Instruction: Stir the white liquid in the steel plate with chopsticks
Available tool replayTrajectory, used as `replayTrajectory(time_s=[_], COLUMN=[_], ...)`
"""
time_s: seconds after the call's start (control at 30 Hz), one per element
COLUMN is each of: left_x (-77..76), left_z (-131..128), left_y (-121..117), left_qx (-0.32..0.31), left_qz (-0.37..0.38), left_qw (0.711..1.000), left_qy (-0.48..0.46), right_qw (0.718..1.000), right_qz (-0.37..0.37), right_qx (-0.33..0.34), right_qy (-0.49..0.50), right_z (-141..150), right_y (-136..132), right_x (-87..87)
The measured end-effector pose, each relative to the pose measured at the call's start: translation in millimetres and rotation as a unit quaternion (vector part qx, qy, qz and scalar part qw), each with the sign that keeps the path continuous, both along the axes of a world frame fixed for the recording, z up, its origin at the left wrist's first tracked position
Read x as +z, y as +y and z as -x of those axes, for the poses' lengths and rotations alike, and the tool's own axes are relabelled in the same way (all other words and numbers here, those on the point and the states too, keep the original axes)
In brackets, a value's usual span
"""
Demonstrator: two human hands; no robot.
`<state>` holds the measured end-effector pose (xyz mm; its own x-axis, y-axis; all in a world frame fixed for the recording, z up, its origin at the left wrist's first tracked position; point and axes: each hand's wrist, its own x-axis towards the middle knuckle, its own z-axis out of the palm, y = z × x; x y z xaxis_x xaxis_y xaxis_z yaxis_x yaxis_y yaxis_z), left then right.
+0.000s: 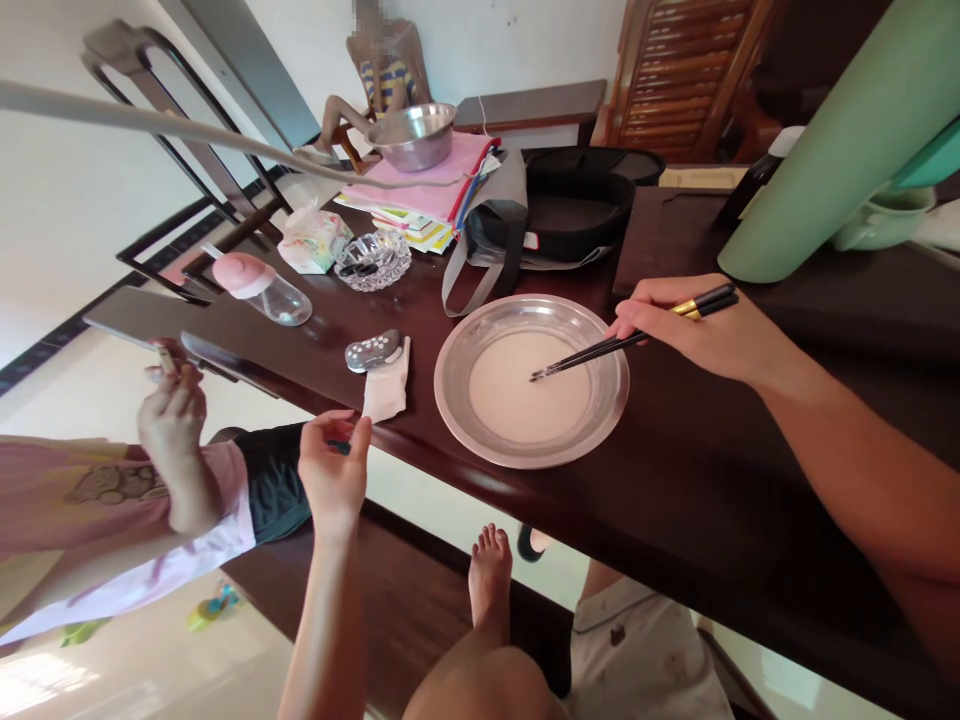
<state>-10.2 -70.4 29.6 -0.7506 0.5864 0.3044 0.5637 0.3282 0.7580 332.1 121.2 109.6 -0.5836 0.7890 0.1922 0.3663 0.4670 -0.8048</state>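
Observation:
My right hand (690,330) is closed around a pair of black chopsticks (592,352) with gold bands. Their tips reach over a wide steel basin (451,408) and meet the pale milky liquid (517,410) in it. Out past the table's front edge, my left hand (335,470) is raised with curled fingers and the thumb apart, holding nothing that I can see. Closest to it are a white folded tissue (386,392) and a grey item with white paw-like dots (373,351), lying at the table edge.
Behind the basin are a grey-black bag (555,220), stacked books (420,195) under a steel bowl (415,140), a glass ashtray (373,262), a tissue pack (315,238) and a pink-capped bottle (262,288). A green cylinder (832,150) stands right. One person (180,430) sits left, another (386,80) farther back.

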Motion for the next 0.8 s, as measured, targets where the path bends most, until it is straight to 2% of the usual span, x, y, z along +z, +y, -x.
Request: replayTrajectory(time_s=[0.07,0.13,0.23,0.33,0.43,0.6,0.7,0.8], left_x=[-2.8,-2.3,-0.2,-1.5,-6.8,-20.5,-26.2,-19.9], left_z=[17.2,20.6,14.4,14.5,22.6,26.9,20.1,2.2], left_y=[4.1,9.2,19.7,30.9,38.7,41.8,39.0,29.6], left_qx=[0.000,-0.012,-0.005,0.001,-0.003,0.013,0.030,0.051], left_qz=[0.131,0.232,0.315,0.357,0.357,0.298,0.279,0.245], left_qw=[0.984,0.954,0.921,0.908,0.910,0.927,0.930,0.942], left_qy=[0.123,0.191,0.228,0.220,0.212,0.227,0.239,0.224], right_qw=[1.000,1.000,1.000,1.000,1.000,1.000,1.000,1.000], right_qz=[0.006,0.009,0.003,0.002,0.000,-0.017,-0.018,-0.020], right_qx=[0.007,0.013,0.010,0.012,0.004,-0.004,0.016,-0.009], right_qy=[0.010,0.018,0.010,0.002,0.000,0.014,0.011,0.010], right_z=[0.7,1.3,1.6,0.8,-1.0,-3.1,-4.0,-4.7], right_y=[-0.6,-2.2,-4.6,-4.9,-2.3,1.0,2.3,4.6], right_x=[-1.3,-2.6,-2.8,-0.8,0.8,-2.8,-5.2,-5.0])
